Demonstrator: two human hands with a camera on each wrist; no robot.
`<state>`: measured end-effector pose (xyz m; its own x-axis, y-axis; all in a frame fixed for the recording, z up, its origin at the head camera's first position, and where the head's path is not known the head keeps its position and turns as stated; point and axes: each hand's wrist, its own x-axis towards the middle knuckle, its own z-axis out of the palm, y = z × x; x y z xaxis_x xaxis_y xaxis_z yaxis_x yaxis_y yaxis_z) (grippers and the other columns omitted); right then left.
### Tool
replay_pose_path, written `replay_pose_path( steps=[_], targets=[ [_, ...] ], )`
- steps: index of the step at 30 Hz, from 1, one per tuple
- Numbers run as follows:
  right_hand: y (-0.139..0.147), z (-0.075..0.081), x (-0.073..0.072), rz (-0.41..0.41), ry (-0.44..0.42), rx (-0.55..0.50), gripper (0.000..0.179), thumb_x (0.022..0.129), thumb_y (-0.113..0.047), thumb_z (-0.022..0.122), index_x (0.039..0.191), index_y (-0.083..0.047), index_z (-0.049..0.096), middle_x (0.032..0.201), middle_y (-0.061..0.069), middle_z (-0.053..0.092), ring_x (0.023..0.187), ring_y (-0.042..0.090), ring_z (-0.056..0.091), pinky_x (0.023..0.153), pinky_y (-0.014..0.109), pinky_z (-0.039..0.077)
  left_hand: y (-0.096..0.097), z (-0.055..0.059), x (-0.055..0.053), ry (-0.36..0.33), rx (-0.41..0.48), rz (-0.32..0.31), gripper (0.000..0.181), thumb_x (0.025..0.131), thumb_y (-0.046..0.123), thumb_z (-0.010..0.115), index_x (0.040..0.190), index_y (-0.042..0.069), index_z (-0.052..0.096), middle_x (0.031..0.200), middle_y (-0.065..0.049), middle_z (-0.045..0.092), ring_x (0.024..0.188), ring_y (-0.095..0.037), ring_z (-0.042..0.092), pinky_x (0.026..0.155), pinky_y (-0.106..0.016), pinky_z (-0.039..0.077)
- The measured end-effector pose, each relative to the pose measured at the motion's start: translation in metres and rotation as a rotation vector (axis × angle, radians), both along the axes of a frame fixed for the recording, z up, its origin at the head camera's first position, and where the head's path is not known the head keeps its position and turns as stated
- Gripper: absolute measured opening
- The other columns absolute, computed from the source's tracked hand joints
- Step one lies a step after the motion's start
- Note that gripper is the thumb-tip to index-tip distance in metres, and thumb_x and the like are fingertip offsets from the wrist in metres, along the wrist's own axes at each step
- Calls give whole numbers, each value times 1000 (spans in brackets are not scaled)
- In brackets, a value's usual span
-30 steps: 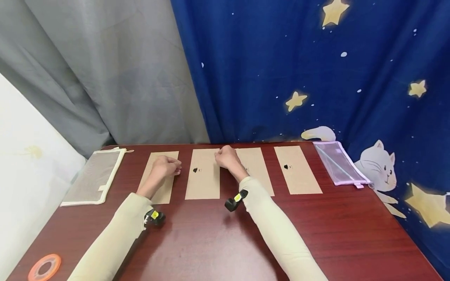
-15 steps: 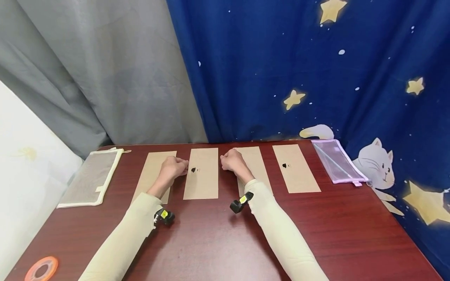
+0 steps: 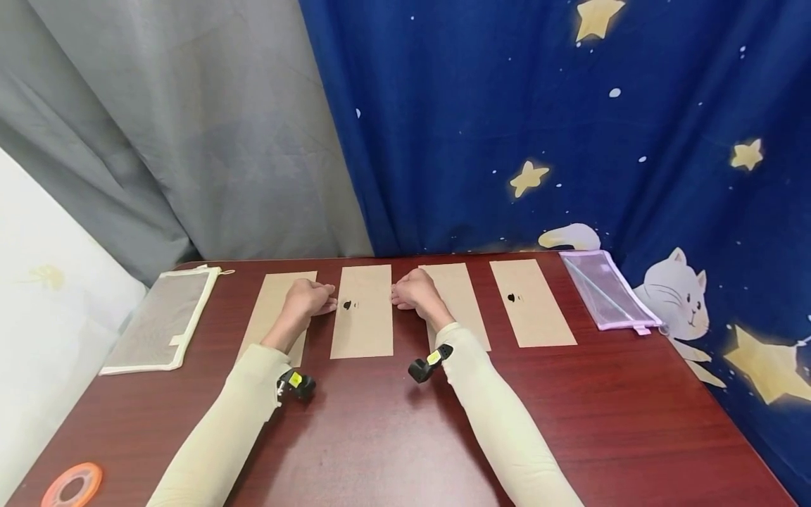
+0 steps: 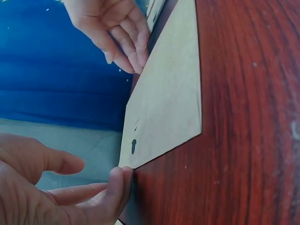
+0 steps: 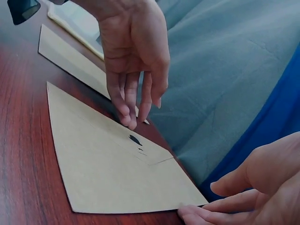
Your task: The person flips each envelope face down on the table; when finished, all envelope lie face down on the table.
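At the near left of the table point(image 3: 355, 436), an orange ring point(image 3: 55, 486) lies flat. Beyond it sits a white-edged mesh pouch point(image 3: 163, 320), then the first brown paper point(image 3: 274, 296), partly covered by the left hand point(image 3: 305, 298). That hand's fingers are relaxed and only slightly bent, thumb apart, their tips touching the left edge of the second brown paper point(image 3: 367, 317). This sheet lies on the far middle of the table (a small black hat is printed on it). The right hand point(image 3: 415, 290) touches its right edge, fingers loosely extended, thumb held off. Farther right come the third brown paper point(image 3: 453, 292), the fourth brown paper point(image 3: 533, 304) and a purple-edged pouch point(image 3: 605, 292).
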<state>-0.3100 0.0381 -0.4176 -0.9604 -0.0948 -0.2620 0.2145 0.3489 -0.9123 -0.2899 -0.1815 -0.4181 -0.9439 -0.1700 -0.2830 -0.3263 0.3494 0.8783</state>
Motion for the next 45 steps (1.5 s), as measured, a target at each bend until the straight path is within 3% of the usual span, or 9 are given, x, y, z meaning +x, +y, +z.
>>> replay_pose_path(
  steps=[4,8,11,16,25,32,38,42,45],
  targets=[
    [-2,0,1,-20,12,-2,12,90,-1,63,95,8,68,89,17,75,80,22,70,79,36,63,-1,0,-2,-10,27,-7,32,104,12,52,120,-14,60,75,-3,67,61,-1,66,69,-19,62],
    [-5,0,2,-21,23,13,10,90,0,62,90,7,69,80,2,61,78,16,61,78,35,63,0,0,-4,-40,65,-22,26,104,12,52,116,-11,57,83,-5,66,66,-3,66,73,-19,61],
    [-7,0,2,-23,30,-8,14,91,1,60,98,9,68,95,4,62,87,17,61,82,35,63,2,4,-4,-42,65,-41,27,103,11,52,118,-11,57,97,-10,65,74,-5,64,81,-22,61],
    [-8,5,1,-35,51,-47,29,92,3,58,118,11,65,127,20,64,101,24,66,90,39,62,2,14,-4,4,24,-48,32,99,4,55,125,-13,63,124,-20,63,84,-6,64,94,-29,59],
    [-7,23,6,-70,157,-83,27,89,5,62,114,9,71,111,21,73,89,25,71,93,44,61,-7,38,0,106,133,-2,29,96,-2,61,122,-15,65,77,2,70,66,-2,67,80,-26,63],
    [-4,31,8,-95,227,-62,27,85,5,65,110,3,74,86,7,70,82,24,66,72,26,57,-11,48,2,109,198,-13,33,95,-3,63,126,-15,62,73,7,69,65,0,68,75,-22,62],
    [-4,26,9,-90,197,-150,28,85,8,63,112,7,72,87,8,70,81,21,65,95,47,59,-14,55,3,104,280,-37,39,95,-4,63,131,-17,57,72,8,70,67,1,69,74,-19,61],
    [-8,17,9,-81,148,-217,29,86,11,62,114,9,70,88,7,69,76,14,62,94,45,60,-12,65,3,96,309,-36,42,94,-3,65,132,-16,56,70,8,70,66,0,70,77,-22,62],
    [-11,10,10,-71,105,-270,30,87,12,62,116,9,69,89,7,68,75,11,62,94,42,60,-9,74,3,95,278,-45,41,93,-1,66,131,-15,57,70,8,70,65,0,70,73,-20,62]
  ],
)
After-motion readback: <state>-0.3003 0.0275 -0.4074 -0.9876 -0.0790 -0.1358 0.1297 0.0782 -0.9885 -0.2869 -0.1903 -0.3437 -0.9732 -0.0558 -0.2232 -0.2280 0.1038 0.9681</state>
